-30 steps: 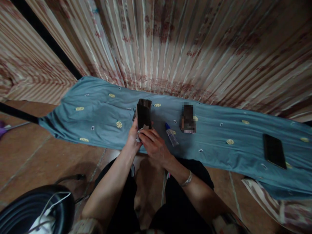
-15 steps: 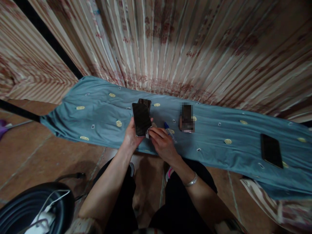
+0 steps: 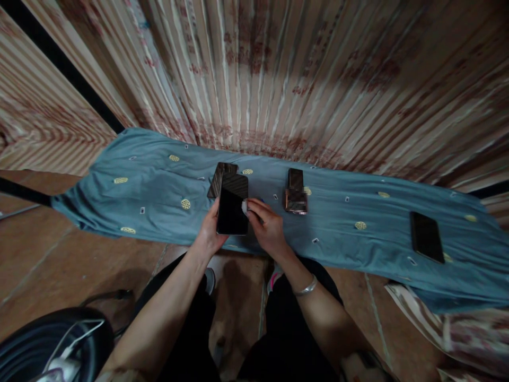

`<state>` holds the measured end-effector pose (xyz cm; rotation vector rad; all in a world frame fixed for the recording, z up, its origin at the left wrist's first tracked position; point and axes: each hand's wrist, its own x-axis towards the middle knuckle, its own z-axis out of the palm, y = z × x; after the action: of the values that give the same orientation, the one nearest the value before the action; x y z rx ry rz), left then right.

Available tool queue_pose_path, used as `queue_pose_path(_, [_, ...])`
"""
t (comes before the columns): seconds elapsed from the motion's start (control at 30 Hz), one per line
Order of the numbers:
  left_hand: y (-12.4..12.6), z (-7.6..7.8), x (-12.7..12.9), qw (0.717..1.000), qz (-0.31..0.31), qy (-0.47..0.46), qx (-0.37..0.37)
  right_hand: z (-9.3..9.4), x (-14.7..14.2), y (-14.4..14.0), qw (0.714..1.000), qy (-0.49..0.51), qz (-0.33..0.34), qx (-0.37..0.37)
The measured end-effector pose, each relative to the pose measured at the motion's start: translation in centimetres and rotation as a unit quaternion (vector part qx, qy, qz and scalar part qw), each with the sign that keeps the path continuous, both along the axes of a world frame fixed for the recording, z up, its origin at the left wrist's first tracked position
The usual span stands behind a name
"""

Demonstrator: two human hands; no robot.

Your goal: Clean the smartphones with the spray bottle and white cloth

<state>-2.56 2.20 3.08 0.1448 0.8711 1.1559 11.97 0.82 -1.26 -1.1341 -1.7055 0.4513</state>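
Teal cloth [image 3: 159, 201] covers the counter. Left hand [image 3: 209, 233], fingers clasped on a black phone [image 3: 233, 210], holds it above the cloth's near edge. Right hand [image 3: 267, 228] pinches a small white wipe [image 3: 245, 207] against the phone's right edge. Farther right lie a phone stack [image 3: 295, 192] and a dark phone [image 3: 427, 237].

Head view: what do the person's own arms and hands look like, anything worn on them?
Both forearms are bare, with no sleeves or gloves showing. The left hand wears nothing visible. The right hand has a slim silver bangle around its wrist. No rings or watch can be made out.
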Motion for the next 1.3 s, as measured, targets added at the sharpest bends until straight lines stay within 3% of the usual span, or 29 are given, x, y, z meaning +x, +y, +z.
queue_pose_path(0.13, [-0.2,0.0,0.0,1.0,-0.018,0.009,-0.014,0.1,0.1,0.4,1.0,0.002,-0.009,-0.006])
queue_pose_path(0.4, [-0.3,0.1,-0.7,1.0,0.009,0.019,-0.016,-0.1,-0.5,-0.1,1.0,0.0,0.002,-0.003])
queue_pose_path(0.63, [-1.2,-0.7,-0.5,0.998,-0.048,0.028,-0.008,0.2,0.9,1.4,0.999,0.019,-0.029,-0.009])
queue_pose_path(0.8, [-1.8,-0.4,0.0,0.996,-0.074,0.03,-0.034,0.0,1.6,2.3,0.999,0.022,-0.045,-0.013])
queue_pose_path(1.07, [-2.6,0.1,0.9,0.992,-0.119,0.021,-0.04,-0.6,1.7,3.1,0.996,-0.064,-0.063,0.01])
queue_pose_path(1.3, [-3.2,-0.7,1.8,0.99,-0.118,0.06,-0.042,-0.4,1.3,3.8,0.992,-0.103,-0.062,0.021])
